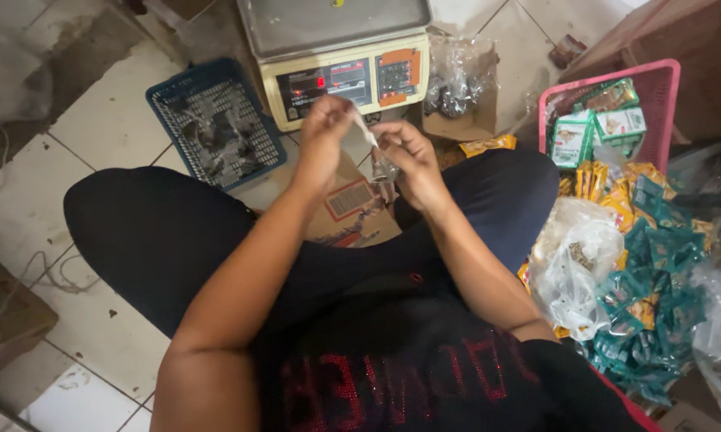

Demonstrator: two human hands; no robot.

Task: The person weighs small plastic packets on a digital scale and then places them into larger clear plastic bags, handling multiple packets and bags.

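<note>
A blue basket [215,120] sits on the tiled floor [96,120] beside a weighing scale [340,60]. Before it, the left hand [324,132] pinches the neck of a small clear bag [380,164] (contents unclear), the right hand [408,156] gripping its body. A pink basket [671,104] of packets stands right.

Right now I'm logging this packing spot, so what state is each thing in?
Left hand: pinching the small clear bag's top.
Right hand: gripping the small clear bag.
Scale: switched on, pan bare.
Blue basket: partly filled.
Pink basket: full of packets.
</note>
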